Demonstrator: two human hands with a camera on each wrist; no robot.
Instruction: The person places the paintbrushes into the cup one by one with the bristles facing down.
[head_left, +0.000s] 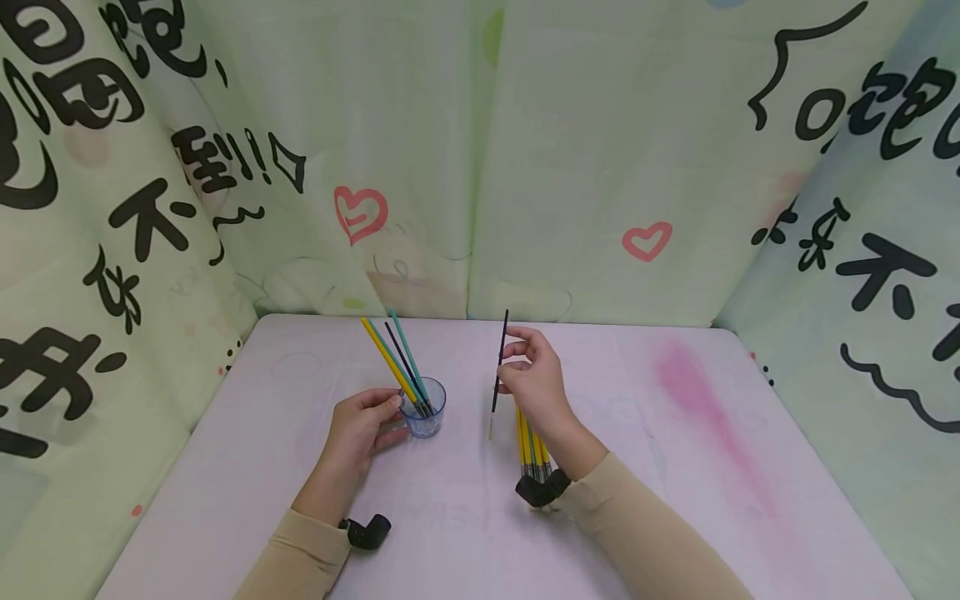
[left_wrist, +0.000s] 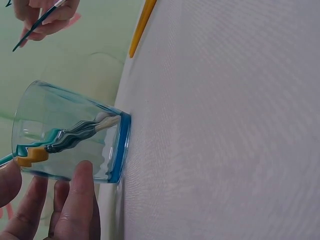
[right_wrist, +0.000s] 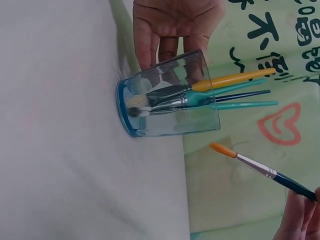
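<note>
A clear blue-tinted glass cup [head_left: 424, 427] stands upright on the table. My left hand [head_left: 358, 427] holds it from the left side, thumb near the rim and fingers low against the wall. Several paintbrushes [right_wrist: 235, 79] with yellow, teal and dark handles lean in the cup, bristles down. Right of the cup, my right hand [head_left: 538, 379] pinches a thin dark-handled paintbrush [right_wrist: 252, 164] above the table. Its orange-brown bristles point downward, apart from the cup.
More paintbrushes [head_left: 534, 442], yellow-handled and teal, lie in a bunch below my right forearm, partly hidden by its wrist camera. The pale pinkish tabletop [head_left: 465, 517] is bordered by fabric curtains [head_left: 570, 167] at the back and sides.
</note>
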